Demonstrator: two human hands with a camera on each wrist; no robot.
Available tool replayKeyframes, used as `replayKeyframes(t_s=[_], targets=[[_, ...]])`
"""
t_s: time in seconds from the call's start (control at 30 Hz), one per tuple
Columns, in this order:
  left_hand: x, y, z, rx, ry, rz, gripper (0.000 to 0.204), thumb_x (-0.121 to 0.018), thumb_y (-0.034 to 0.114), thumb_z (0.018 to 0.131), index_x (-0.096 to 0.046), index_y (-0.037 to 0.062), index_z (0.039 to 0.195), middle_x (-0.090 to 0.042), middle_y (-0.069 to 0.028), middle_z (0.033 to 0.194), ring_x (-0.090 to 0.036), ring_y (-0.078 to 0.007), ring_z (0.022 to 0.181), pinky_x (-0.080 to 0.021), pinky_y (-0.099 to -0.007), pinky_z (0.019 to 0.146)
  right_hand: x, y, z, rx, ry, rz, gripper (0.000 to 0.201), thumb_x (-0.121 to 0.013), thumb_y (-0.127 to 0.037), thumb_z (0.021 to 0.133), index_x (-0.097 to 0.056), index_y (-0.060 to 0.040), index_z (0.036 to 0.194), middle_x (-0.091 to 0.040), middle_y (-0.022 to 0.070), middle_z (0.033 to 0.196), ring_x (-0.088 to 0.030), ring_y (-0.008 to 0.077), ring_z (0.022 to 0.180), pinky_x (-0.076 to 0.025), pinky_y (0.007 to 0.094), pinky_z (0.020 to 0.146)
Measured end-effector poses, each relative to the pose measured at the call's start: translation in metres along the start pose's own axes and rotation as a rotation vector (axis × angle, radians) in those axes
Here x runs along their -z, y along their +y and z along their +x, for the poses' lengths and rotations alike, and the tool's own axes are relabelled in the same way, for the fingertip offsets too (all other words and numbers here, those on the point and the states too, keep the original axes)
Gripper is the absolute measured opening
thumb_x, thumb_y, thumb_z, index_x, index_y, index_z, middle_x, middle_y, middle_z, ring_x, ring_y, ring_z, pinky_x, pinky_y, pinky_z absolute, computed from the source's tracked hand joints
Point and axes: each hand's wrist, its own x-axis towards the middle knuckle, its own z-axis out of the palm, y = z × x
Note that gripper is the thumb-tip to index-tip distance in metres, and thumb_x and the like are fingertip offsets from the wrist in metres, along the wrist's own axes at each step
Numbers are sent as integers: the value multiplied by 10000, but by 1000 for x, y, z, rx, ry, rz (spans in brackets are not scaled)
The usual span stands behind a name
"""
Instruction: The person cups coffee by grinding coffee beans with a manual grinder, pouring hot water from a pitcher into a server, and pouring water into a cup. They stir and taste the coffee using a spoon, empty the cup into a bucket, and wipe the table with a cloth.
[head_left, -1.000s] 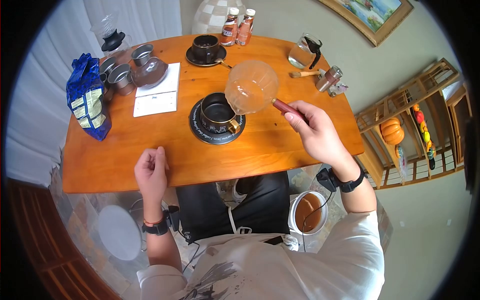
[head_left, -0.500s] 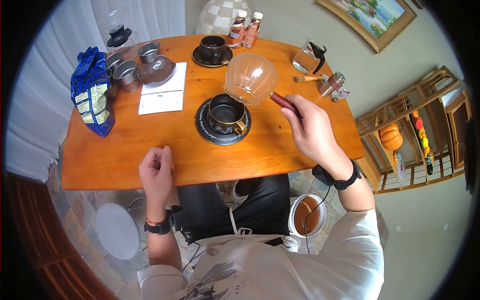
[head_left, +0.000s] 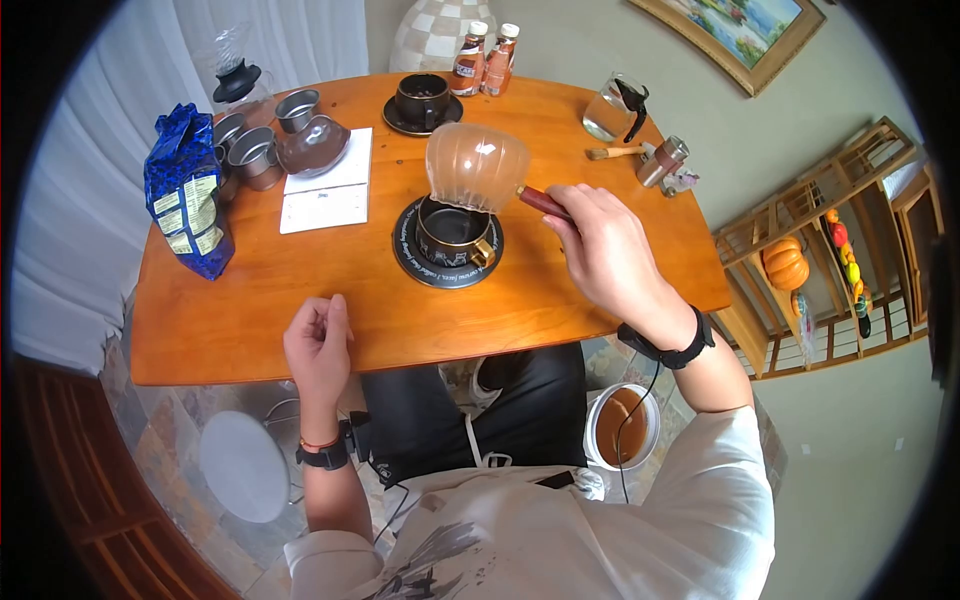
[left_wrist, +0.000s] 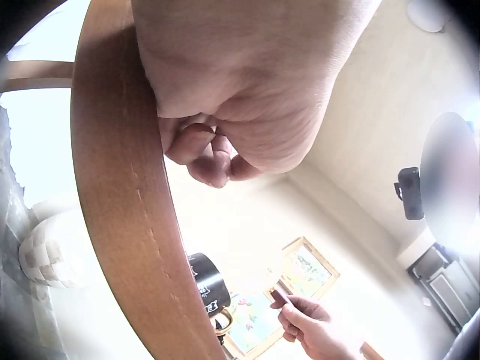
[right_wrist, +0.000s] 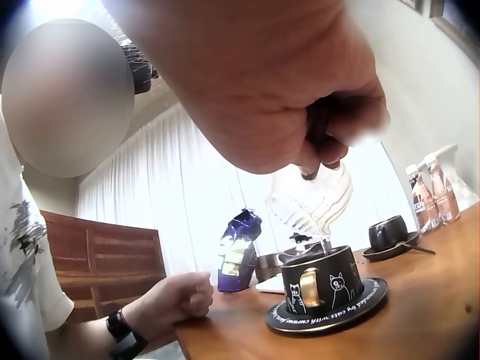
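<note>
The right hand (head_left: 610, 245) grips the red-brown handle (head_left: 545, 203) of a ribbed clear glass vessel (head_left: 477, 166), tilted over a black cup (head_left: 455, 238) with a gold handle. That cup stands on a black saucer (head_left: 410, 262) with white lettering. In the right wrist view the glass (right_wrist: 315, 199) hangs just above the cup (right_wrist: 322, 281), and whether they touch is unclear. The left hand (head_left: 318, 345) rests at the table's front edge with its fingers loosely curled, holding nothing; the left wrist view shows its fingers (left_wrist: 206, 154) curled beside the wooden edge.
At the left stand a blue bag (head_left: 188, 200), metal cups (head_left: 255, 158), a brown-tinted glass vessel (head_left: 315, 147) and white paper (head_left: 325, 205). Behind are a second black cup (head_left: 423, 98) and two bottles (head_left: 485, 62). A glass jug (head_left: 610, 110), brush (head_left: 615, 153) and metal cylinder (head_left: 663, 162) stand back right.
The right hand has moved left with the glass vessel, which is now tipped further over the black cup. The left hand has shifted slightly in view, still loosely curled.
</note>
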Motion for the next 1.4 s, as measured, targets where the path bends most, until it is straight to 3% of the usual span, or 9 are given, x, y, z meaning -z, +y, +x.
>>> replayKeyframes(t_s=[0.33,0.63,0.73,0.8,0.83,0.9,0.93,1.07,1.4], targets=[[-1,2,1,-5,5,-6,280,-608,147,1051,-556,51,792,-494,75,648,-393,13,593,-273,-186,541,-4,-1,-1,15,-12,8,211,-680,-43,904,-630,-10,1106,-652,158,923,-617,358,852,-514,435,765],[0,0,1,0,-12,-14,281,-599,133,1053,-533,49,793,-492,63,653,-412,1,608,-290,-187,557,-13,9,-2,-52,-35,149,164,-642,-132,957,-625,-11,1066,-665,187,917,-625,409,875,-514,452,768],[1,0,0,-7,-9,16,278,-592,125,1055,-525,48,796,-491,58,658,-414,-2,611,-293,-186,561,-12,16,-2,-268,-135,323,184,-626,-159,993,-621,11,1062,-669,147,866,-645,358,795,-517,421,728],[0,0,0,-6,-13,2,276,-591,122,1055,-524,46,798,-493,54,660,-413,-4,612,-293,-187,560,-16,36,2,-413,-232,659,229,-569,-223,1061,-637,-7,1094,-577,8,797,-493,142,636,-414,283,600],[1,0,0,-1,-8,-7,273,-589,119,1055,-524,45,800,-495,50,662,-412,-6,612,-293,-188,559,-14,41,4,-419,-225,653,229,-569,-223,1061,-637,-7,1094,-577,8,797,-493,142,636,-414,283,600],[2,0,0,-8,-18,-2,270,-587,115,1055,-525,44,802,-497,47,664,-411,-7,613,-293,-188,558,-8,47,12,-799,-303,1206,255,-520,-268,1084,-640,-43,1078,-486,-68,772,-375,58,607,-309,231,546],[2,0,0,-12,-17,6,268,-585,112,1056,-526,42,804,-499,45,666,-411,-9,613,-293,-189,557,-8,47,14,-838,-262,1270,266,-481,-283,1095,-625,-62,1061,-447,-62,736,-307,57,584,-251,227,525],[3,-2,0,-25,-19,3,263,-581,107,1056,-529,41,807,-500,43,666,-409,-11,614,-292,-189,556,-15,74,26,-977,-130,1400,274,-443,-285,1104,-588,-71,1013,-446,-53,722,-271,70,545,-229,238,489],[4,-2,-3,-29,-9,-19,245,-576,100,1056,-540,39,821,-509,38,675,-423,-15,626,-303,-191,568,-73,173,72,-1153,-46,1233,318,-382,-311,1107,-528,-117,902,-464,-37,693,-287,92,515,-253,281,469]])
